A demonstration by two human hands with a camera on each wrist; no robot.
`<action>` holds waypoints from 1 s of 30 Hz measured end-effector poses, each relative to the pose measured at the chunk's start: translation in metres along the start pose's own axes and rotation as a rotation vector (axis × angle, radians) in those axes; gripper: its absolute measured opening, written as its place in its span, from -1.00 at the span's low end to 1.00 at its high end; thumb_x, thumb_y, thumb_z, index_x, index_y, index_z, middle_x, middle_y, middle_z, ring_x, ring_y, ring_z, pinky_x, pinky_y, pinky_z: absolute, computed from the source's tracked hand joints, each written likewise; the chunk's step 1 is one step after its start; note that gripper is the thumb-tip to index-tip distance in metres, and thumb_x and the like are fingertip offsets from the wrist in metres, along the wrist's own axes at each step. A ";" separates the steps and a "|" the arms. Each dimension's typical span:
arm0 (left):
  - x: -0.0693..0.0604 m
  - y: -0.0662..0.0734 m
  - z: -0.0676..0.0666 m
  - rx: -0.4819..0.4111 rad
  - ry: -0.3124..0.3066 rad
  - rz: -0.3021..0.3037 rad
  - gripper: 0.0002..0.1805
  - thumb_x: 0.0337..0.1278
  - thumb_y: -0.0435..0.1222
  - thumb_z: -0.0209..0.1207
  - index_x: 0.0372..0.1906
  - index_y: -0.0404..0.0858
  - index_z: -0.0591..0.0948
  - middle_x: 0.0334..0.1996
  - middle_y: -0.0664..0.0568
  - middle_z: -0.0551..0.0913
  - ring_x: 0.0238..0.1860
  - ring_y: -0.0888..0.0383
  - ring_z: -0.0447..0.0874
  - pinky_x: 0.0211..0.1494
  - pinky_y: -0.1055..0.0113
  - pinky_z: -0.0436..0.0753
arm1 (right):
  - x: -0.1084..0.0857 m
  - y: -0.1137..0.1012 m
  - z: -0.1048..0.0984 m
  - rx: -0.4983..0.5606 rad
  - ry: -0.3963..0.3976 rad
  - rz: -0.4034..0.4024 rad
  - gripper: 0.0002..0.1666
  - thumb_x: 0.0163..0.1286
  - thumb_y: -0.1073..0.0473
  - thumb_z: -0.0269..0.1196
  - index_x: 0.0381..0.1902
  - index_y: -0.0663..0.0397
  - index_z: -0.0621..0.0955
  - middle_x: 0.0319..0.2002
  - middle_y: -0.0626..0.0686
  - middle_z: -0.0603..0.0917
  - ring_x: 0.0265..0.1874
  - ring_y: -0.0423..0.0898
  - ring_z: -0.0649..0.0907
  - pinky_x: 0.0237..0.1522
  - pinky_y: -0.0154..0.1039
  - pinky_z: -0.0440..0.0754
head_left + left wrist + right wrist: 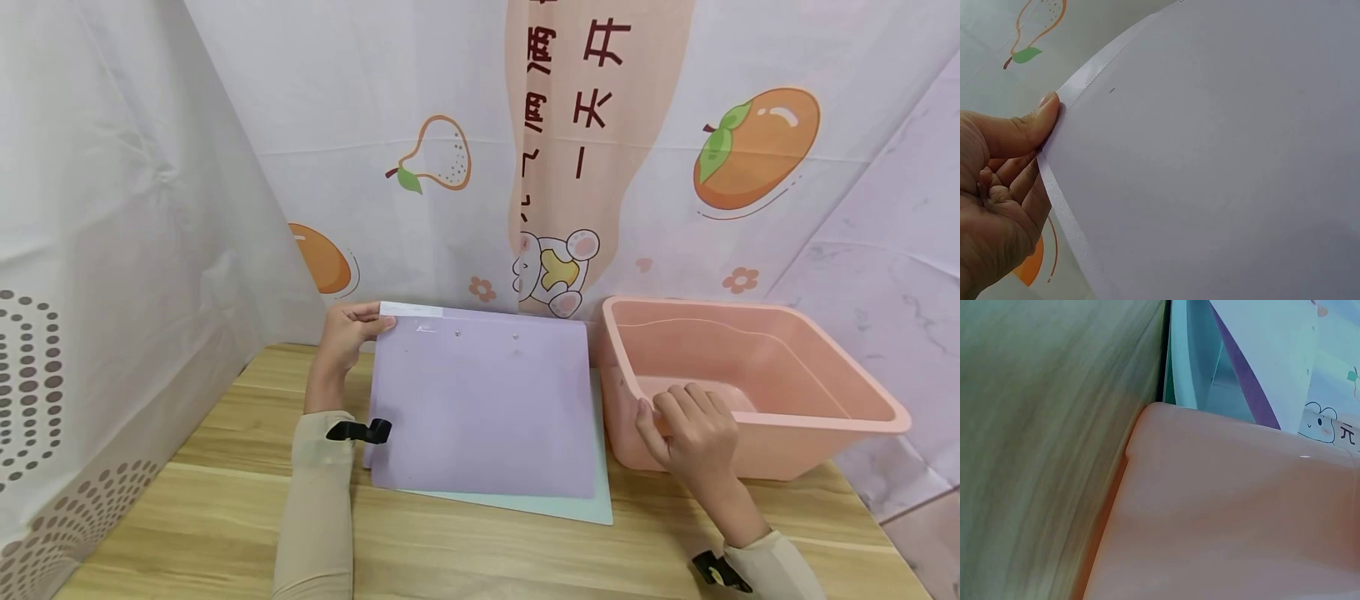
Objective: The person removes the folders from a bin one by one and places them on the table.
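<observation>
My left hand (pixel 342 339) pinches the upper left corner of a purple file folder (pixel 487 400), thumb in front and fingers behind. In the left wrist view the folder (pixel 1210 150) looks pale and fills most of the picture beside the thumb. Its upper edge is raised, and a white label strip (pixel 411 310) runs along that corner. Beneath it shows a light green folder (pixel 603 467). My right hand (pixel 697 429) grips the front rim of a pink plastic basin (pixel 817 446), fingers curled over it. That hand is out of sight in the right wrist view, where the basin wall (pixel 1222 512) shows.
The wooden table (pixel 225 500) carries the folders and the basin, which stand side by side, the basin to the right. Behind them hangs a white curtain (pixel 360 75) printed with fruit and writing. A perforated white panel (pixel 45 400) stands at the left.
</observation>
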State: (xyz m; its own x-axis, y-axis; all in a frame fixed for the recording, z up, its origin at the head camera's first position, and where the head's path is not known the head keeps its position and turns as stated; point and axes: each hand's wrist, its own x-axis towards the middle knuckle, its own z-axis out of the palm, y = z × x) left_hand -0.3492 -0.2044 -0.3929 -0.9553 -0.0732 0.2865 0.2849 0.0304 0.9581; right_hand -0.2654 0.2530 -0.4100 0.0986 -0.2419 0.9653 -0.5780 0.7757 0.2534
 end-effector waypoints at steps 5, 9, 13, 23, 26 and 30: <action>0.000 0.000 -0.003 0.053 0.018 -0.020 -0.55 0.16 -0.61 0.28 0.16 -0.70 0.54 -0.54 0.42 0.75 -0.47 0.39 0.73 -0.36 0.49 0.72 | 0.000 0.000 0.000 0.002 0.004 0.000 -0.49 0.37 0.11 0.12 -0.76 0.20 0.38 -0.77 0.03 0.28 -0.76 -0.01 0.21 -0.69 -0.16 0.08; -0.001 -0.001 -0.004 0.091 0.012 -0.024 -0.57 0.17 -0.59 0.29 0.15 -0.67 0.56 -0.55 0.44 0.73 -0.45 0.39 0.73 -0.34 0.49 0.72 | 0.000 0.000 0.001 0.001 0.005 0.004 -0.48 0.38 0.10 0.12 -0.77 0.19 0.38 -0.77 0.02 0.27 -0.77 -0.01 0.21 -0.69 -0.15 0.08; 0.000 -0.001 -0.005 0.112 0.017 -0.032 -0.57 0.16 -0.57 0.30 0.14 -0.65 0.58 -0.55 0.45 0.72 -0.44 0.39 0.73 -0.32 0.49 0.72 | 0.000 -0.001 0.001 -0.002 0.006 0.007 -0.48 0.37 0.10 0.11 -0.78 0.19 0.38 -0.78 0.02 0.27 -0.77 -0.02 0.20 -0.70 -0.16 0.07; -0.003 0.001 -0.004 0.142 0.017 -0.064 -0.57 0.17 -0.51 0.35 0.14 -0.58 0.61 -0.49 0.39 0.73 -0.41 0.36 0.73 -0.28 0.48 0.72 | 0.001 -0.001 0.001 -0.003 0.012 0.007 -0.49 0.37 0.10 0.11 -0.77 0.19 0.37 -0.77 0.02 0.26 -0.76 -0.03 0.19 -0.69 -0.16 0.07; -0.003 0.001 -0.004 0.145 0.006 -0.064 -0.57 0.18 -0.50 0.35 0.13 -0.59 0.61 -0.47 0.35 0.74 -0.41 0.35 0.73 -0.28 0.47 0.72 | 0.001 -0.001 0.001 -0.003 0.012 0.009 -0.49 0.37 0.10 0.11 -0.77 0.19 0.38 -0.78 0.01 0.25 -0.77 -0.03 0.19 -0.69 -0.16 0.06; -0.002 0.000 -0.003 0.147 -0.008 -0.061 -0.58 0.17 -0.50 0.35 0.12 -0.61 0.61 -0.47 0.35 0.75 -0.41 0.35 0.73 -0.28 0.47 0.72 | 0.001 -0.001 0.001 -0.003 0.015 0.009 -0.49 0.36 0.10 0.11 -0.78 0.19 0.37 -0.78 0.01 0.25 -0.77 -0.03 0.18 -0.69 -0.16 0.05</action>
State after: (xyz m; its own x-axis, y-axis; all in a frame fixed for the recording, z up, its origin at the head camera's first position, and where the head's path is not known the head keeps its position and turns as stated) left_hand -0.3470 -0.2068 -0.3932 -0.9712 -0.0717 0.2272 0.2123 0.1715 0.9620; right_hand -0.2656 0.2509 -0.4092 0.1053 -0.2265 0.9683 -0.5763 0.7797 0.2450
